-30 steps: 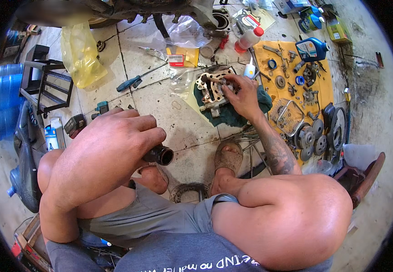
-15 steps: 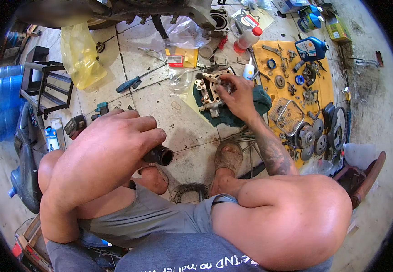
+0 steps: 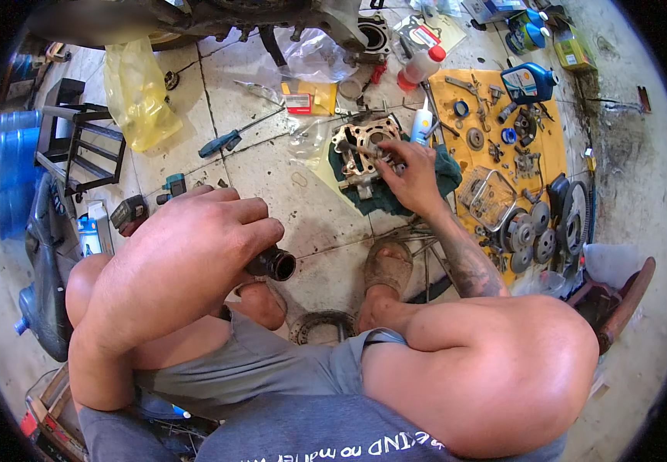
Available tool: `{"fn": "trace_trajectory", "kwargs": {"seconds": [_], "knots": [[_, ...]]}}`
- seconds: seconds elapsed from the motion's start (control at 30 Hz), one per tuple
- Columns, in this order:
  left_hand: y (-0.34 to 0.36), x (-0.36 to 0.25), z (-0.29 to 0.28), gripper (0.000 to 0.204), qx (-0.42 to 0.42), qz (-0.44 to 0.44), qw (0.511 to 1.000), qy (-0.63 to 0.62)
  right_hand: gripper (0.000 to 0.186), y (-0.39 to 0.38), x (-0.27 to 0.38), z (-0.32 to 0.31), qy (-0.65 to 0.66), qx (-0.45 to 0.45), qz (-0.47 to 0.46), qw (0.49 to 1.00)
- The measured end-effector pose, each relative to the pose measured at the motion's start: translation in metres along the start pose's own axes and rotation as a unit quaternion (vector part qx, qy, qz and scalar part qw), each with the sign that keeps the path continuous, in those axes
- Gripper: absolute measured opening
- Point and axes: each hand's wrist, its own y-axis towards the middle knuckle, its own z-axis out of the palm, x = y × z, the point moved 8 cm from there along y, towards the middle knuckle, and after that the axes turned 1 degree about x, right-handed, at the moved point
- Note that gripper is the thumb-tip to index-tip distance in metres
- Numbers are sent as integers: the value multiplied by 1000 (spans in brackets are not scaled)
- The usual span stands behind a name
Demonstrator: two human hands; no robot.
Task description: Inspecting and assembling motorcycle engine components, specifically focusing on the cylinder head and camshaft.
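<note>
My right hand [image 3: 412, 175] is closed over a metal engine cylinder head [image 3: 364, 182], pinching a slim tan-handled tool [image 3: 362, 151]. The tool has a dark end and looks like a small brush; that end lies at the head's left side. Under the cylinder head is a dark green cloth [image 3: 447, 171] on the tiled floor. My left hand [image 3: 214, 227] hangs by my left knee, its fingers curled round a dark tube [image 3: 280, 266] whose round open mouth faces right. The hand hides the rest of the tube.
Right of the cloth, a yellow sheet [image 3: 464, 92] carries gears, a wire basket [image 3: 487, 196] and a blue oil bottle [image 3: 530, 82]. A white tube [image 3: 421, 127] and a bottle of red liquid [image 3: 420, 69] stand behind the cloth. A screwdriver [image 3: 220, 144] lies left. An engine [image 3: 287, 19] overhangs the far edge.
My right hand has moved slightly toward me and right, bringing the tan-handled tool lower over the cylinder head. My left hand has barely shifted.
</note>
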Motion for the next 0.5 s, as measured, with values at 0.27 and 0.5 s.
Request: {"fn": "trace_trajectory", "kwargs": {"seconds": [0.27, 0.5], "knots": [[1, -1, -3, 43, -12, -2, 1000, -4, 30, 5, 4, -2, 2, 8, -17, 1000], [-1, 2, -3, 45, -2, -5, 1000, -13, 31, -10, -11, -17, -10, 34, 5, 999]]}}
